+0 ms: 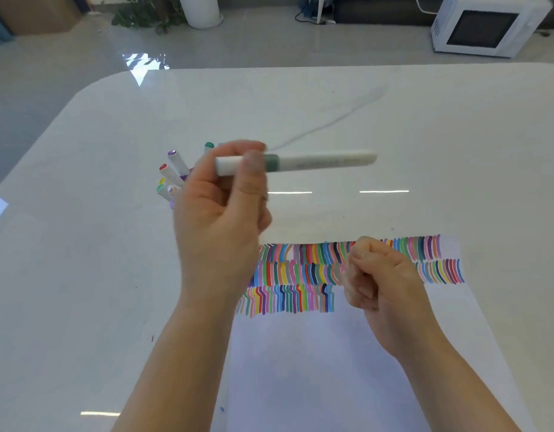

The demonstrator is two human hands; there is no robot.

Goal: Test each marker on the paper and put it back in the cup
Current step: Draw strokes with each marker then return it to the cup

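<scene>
A: Left hand [221, 219]?
B: Raised above the table [82, 213], up and left of the paper [331, 353]. Thumb and fingers pinched around a white marker [296, 162] near its left end, beside a grey-green band. Marker held level, pointing right, clear of the paper. Blurred, so cap on or off: cannot tell.

A: Right hand [378, 275]?
B: Curled into a loose fist over the paper's upper rows of strokes [300, 269]. Fingers closed; anything inside the fist: cannot tell.

A: Other markers [171, 176]?
B: Bunched together left of the paper's far edge, partly hidden behind the left hand. Purple, red, yellow, green and teal end caps visible. Cup itself hidden.

A: Paper?
B: Flat on the table, nearest the viewer. Three rows of short coloured strokes across its far part, lower part blank.

A: Beyond the paper?
B: White microwave [484, 26] on the floor, far right; potted plant [145, 14] far left.
</scene>
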